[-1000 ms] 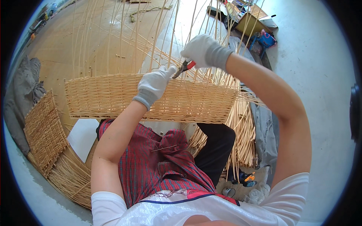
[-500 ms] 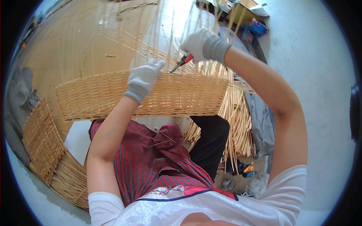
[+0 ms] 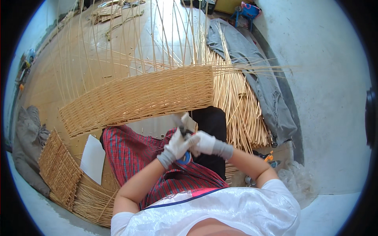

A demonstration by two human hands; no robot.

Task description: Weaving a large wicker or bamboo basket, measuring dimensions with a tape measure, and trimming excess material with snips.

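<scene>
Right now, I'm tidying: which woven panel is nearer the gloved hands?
The long, pale panel, just beyond the left hand; the smaller, browner panel is farther off, lower left.

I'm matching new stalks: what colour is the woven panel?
The woven panel is golden tan, best seen in the head view.

The gloves on my left hand (image 3: pixel 176 148) and right hand (image 3: pixel 205 142) are matt knitted cloth; the tool (image 3: pixel 179 122) between them is too blurred to judge. At centre left, the wicker panel (image 3: pixel 138 98) is ridged, with a faint sheen. My checked apron (image 3: pixel 128 147) is dull cloth, my white shirt (image 3: pixel 236 206) satiny. Right of centre lie smooth, bare wooden rods (image 3: pixel 240 114); at lower right, glossy, crinkled clear plastic (image 3: pixel 298 177).
</scene>
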